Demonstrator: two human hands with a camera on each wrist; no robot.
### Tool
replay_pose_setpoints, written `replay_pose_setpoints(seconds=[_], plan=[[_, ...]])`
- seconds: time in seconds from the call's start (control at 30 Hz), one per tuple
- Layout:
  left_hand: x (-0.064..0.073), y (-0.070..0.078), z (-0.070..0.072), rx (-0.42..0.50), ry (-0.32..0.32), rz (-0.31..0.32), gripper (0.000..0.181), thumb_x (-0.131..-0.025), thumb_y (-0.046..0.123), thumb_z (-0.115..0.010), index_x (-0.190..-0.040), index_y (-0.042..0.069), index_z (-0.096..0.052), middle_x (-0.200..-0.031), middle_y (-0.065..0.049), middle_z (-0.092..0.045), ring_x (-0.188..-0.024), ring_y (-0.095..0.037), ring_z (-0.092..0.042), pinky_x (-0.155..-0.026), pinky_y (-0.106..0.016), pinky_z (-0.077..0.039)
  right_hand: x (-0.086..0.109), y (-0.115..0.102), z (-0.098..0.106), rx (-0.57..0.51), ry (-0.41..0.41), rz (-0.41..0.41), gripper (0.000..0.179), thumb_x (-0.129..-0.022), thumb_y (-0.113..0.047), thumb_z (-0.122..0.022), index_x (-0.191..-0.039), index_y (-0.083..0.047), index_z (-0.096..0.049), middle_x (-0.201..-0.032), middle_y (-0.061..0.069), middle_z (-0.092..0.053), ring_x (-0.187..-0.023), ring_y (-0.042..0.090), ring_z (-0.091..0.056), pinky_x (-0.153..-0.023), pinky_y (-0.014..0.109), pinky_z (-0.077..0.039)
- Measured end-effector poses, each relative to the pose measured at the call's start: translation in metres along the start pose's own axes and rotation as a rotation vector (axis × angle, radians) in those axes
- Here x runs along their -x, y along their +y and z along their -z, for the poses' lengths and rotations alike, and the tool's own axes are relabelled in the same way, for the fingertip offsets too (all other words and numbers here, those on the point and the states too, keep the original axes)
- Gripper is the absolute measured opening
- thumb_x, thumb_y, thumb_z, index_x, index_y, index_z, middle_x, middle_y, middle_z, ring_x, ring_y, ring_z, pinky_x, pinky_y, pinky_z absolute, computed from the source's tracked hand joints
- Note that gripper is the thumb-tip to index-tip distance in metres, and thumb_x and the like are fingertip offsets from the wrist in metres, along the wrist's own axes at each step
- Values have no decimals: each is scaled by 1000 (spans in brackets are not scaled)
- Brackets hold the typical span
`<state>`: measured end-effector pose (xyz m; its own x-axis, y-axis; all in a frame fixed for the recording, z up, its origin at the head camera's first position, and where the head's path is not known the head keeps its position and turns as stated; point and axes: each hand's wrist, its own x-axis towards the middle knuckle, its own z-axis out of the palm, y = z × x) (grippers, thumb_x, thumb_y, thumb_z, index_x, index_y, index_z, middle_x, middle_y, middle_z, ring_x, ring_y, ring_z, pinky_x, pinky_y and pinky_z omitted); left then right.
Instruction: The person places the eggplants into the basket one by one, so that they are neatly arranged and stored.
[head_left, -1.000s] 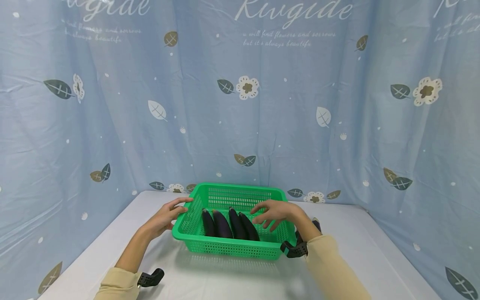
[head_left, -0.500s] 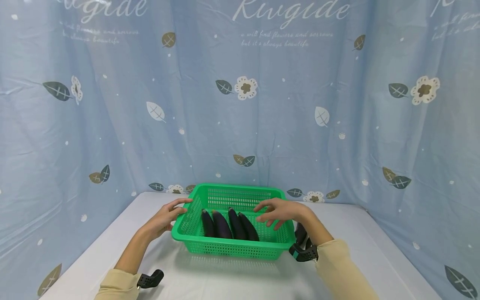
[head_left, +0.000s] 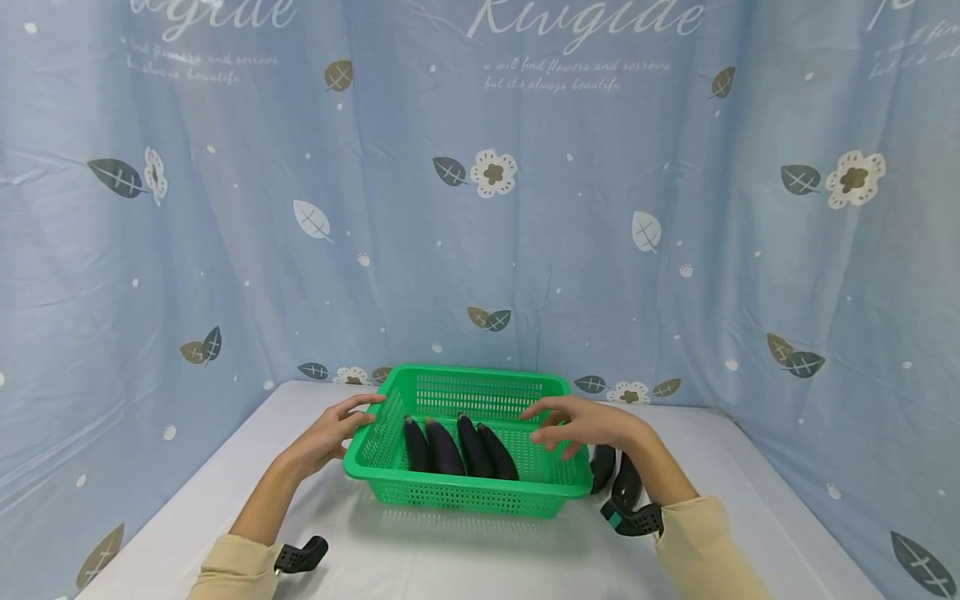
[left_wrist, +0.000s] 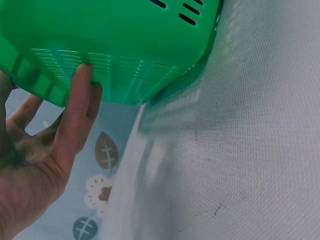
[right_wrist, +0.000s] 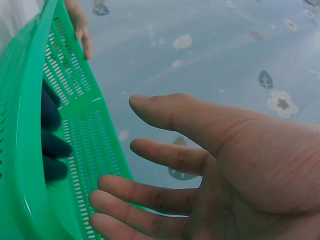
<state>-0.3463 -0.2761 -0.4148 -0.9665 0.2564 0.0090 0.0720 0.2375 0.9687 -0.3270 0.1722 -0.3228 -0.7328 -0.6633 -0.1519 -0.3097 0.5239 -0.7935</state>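
Note:
A green plastic basket point(head_left: 465, 498) with slotted walls stands on the white-covered table. Several dark purple eggplants point(head_left: 444, 450) lie side by side in its left and middle part. At the basket's left end my left hand point(head_left: 327, 435) grips the rim; in the left wrist view one digit of that hand point(left_wrist: 42, 150) presses the outer wall while others reach over the edge. My right hand point(head_left: 592, 423) hovers over the basket's right side, palm down with spread, slightly bent fingers, holding nothing. The right wrist view shows its bare palm point(right_wrist: 260, 165) beside the basket wall.
Two more eggplants, one close to the basket point(head_left: 602, 468) and one further right point(head_left: 627, 482), lie on the table point(head_left: 720, 500), partly behind the right forearm. A blue patterned curtain point(head_left: 405, 250) surrounds the table at the back and sides.
My right hand has drawn to the right, away from the eggplants in the basket, uncovering the two outside. The left hand and the basket have stayed in place.

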Motion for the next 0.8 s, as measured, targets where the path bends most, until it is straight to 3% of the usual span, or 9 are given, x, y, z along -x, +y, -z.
replay_pose_setpoints(seconds=[0.23, 0.43, 0.57, 0.8], plan=[[-2, -2, 1, 5, 1, 8, 53, -100, 36, -55, -149, 23, -40, -145, -21, -47, -112, -24, -65, -70, -49, -60, 16, 4, 6, 11, 29, 44, 48, -97, -32, -63, -140, -17, -50, -132, 17, -59, -110, 33, -63, -81, 41, -58], [-2, 0, 0, -2, 1, 4, 52, -101, 35, -54, -149, 23, -40, -145, -22, -47, -112, -24, -65, -70, -49, -60, 31, 13, 12, 5, 123, 64, 51, -97, -31, -63, -141, -10, -49, -129, 23, -59, -106, 38, -65, -78, 43, -59], [-3, -1, 0, -3, 7, 12, 49, -102, 34, -53, -148, 24, -41, -145, -21, -46, -114, -25, -64, -72, -49, -60, 36, 24, 17, 16, 179, 67, 51, -97, -30, -62, -140, -7, -49, -127, 24, -59, -102, 33, -67, -77, 40, -60], [-5, -2, -1, 9, 24, 27, 46, -102, 34, -53, -146, 27, -44, -145, -17, -48, -115, -24, -63, -72, -50, -59, 43, 37, 20, 9, 190, 56, 57, -98, -31, -60, -144, -2, -44, -127, 24, -61, -102, 31, -66, -78, 39, -59]])
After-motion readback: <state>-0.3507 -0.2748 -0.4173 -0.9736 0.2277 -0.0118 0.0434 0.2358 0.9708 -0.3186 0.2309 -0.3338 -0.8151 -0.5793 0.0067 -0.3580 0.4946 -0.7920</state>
